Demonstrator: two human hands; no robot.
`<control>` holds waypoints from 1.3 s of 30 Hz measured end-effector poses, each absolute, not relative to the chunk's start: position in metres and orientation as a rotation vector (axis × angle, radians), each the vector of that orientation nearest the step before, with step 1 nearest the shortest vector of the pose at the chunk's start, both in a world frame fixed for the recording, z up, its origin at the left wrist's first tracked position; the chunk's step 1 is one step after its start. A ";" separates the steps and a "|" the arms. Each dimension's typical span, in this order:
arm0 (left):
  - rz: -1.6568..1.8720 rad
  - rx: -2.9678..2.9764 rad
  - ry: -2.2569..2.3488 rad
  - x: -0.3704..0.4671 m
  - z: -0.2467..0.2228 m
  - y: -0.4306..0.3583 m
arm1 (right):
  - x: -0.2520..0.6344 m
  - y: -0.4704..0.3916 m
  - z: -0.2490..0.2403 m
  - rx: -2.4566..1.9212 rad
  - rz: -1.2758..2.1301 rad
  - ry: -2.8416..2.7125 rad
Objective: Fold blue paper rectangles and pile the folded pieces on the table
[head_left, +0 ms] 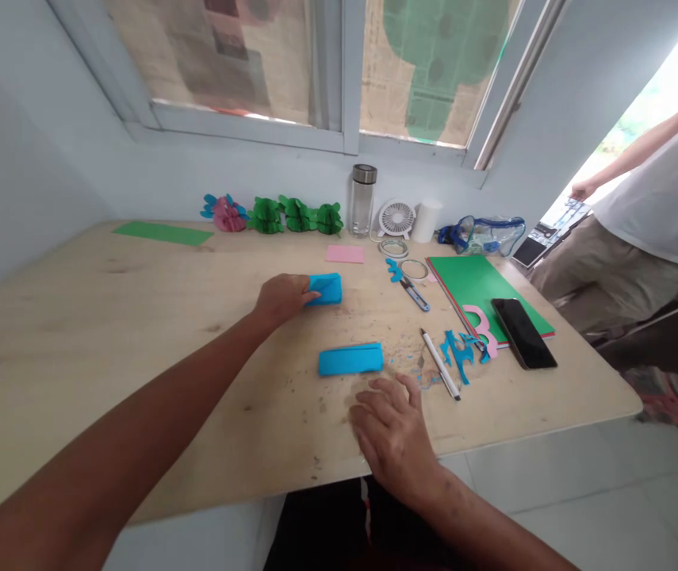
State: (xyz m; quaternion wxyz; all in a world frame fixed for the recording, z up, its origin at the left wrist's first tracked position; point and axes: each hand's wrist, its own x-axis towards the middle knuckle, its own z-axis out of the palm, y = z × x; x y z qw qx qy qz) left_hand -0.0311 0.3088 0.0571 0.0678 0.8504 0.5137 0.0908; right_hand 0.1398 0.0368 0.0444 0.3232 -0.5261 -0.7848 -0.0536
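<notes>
My left hand (284, 299) reaches out over the table and grips a folded piece of blue paper (327, 289) by its left end, thumb on top. A second folded blue paper strip (350, 359) lies flat, nearer to me. Just below that strip is my right hand (395, 432), palm down, its fingers slightly bent and apart, holding nothing. To its right lie a white pen (440, 365) and blue paper offcuts (463, 353), with tiny blue scraps around them. Small blue-handled snips (415, 294) rest farther back beside another blue offcut (394, 270).
Along the wall stand green paper figures (296, 214), a pink and blue one (228, 212), a glass bottle (363, 202), a small fan (396, 218) and a plastic pouch (487, 235). A phone (522, 333) lies on green sheets (481, 285). At right stands a person (665, 174).
</notes>
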 end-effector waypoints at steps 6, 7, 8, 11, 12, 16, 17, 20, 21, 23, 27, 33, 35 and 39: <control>0.040 2.684 1.437 -0.032 0.061 0.323 | 0.139 0.036 0.048 -1.382 -0.130 -2.044; 0.012 2.694 1.407 -0.032 0.062 0.326 | 0.139 0.036 0.049 -1.380 -0.122 -2.045; -0.010 2.701 1.378 -0.033 0.063 0.329 | 0.140 0.036 0.049 -1.378 -0.115 -2.044; -0.044 2.704 1.304 -0.033 0.064 0.338 | 0.140 0.038 0.050 -1.373 -0.108 -2.041; -0.046 2.698 1.288 -0.034 0.064 0.340 | 0.140 0.039 0.049 -1.373 -0.110 -2.041; -0.010 2.661 1.256 -0.035 0.062 0.348 | 0.141 0.044 0.050 -1.367 -0.122 -2.037; 0.005 2.651 1.249 -0.036 0.062 0.349 | 0.141 0.046 0.051 -1.364 -0.123 -2.036; 0.039 2.613 1.219 -0.040 0.060 0.352 | 0.140 0.051 0.053 -1.360 -0.135 -2.034; 0.046 2.599 1.208 -0.041 0.060 0.353 | 0.140 0.053 0.054 -1.362 -0.140 -2.034; 0.056 2.567 1.188 -0.044 0.061 0.356 | 0.139 0.054 0.054 -1.367 -0.143 -2.036; 0.090 2.500 1.171 -0.049 0.062 0.358 | 0.139 0.054 0.053 -1.360 -0.119 -2.032; 0.210 2.393 1.241 -0.049 0.056 0.353 | 0.138 0.053 0.053 -1.360 -0.100 -2.018; 0.247 2.359 1.267 -0.047 0.056 0.351 | 0.138 0.054 0.053 -1.364 -0.107 -2.017; 0.331 2.302 1.301 -0.045 0.058 0.345 | 0.137 0.053 0.053 -1.368 -0.108 -2.026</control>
